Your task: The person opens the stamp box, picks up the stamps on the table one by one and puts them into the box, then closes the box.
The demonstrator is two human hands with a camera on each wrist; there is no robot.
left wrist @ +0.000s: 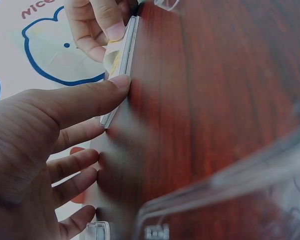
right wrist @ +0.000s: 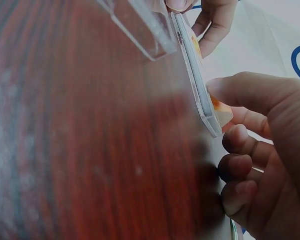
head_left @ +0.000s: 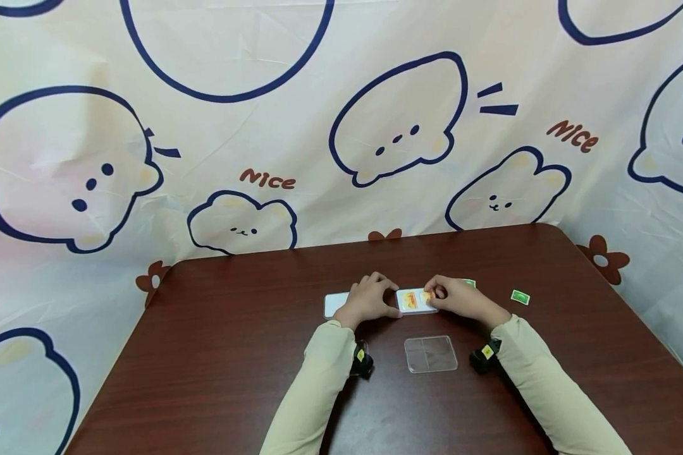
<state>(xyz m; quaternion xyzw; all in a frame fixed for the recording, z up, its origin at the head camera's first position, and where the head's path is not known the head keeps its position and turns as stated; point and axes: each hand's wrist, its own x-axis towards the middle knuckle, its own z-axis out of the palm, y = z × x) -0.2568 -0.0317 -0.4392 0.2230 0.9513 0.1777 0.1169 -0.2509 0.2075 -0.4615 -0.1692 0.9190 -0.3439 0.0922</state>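
A flat clear plastic case [head_left: 417,311] with a white inside lies on the table, bearing two small orange-printed cards. My left hand [head_left: 370,298] holds the case at its left end, thumb on the near edge and index finger on the far edge. At the other end my right hand [head_left: 460,297] pinches the right-hand orange-printed card [right wrist: 222,114] between thumb and index finger; its edge bends up from the case. The left orange-printed card [head_left: 410,300] lies flat. Partly behind my left hand is a white rectangular case [head_left: 334,306].
An empty-looking clear plastic lid or tray [head_left: 430,354] lies nearer me, between my forearms. One small green card [head_left: 520,297] lies to the right; another green piece [head_left: 470,283] shows partly behind my right hand. A patterned cloth [head_left: 375,126] hangs behind the brown table [head_left: 233,354].
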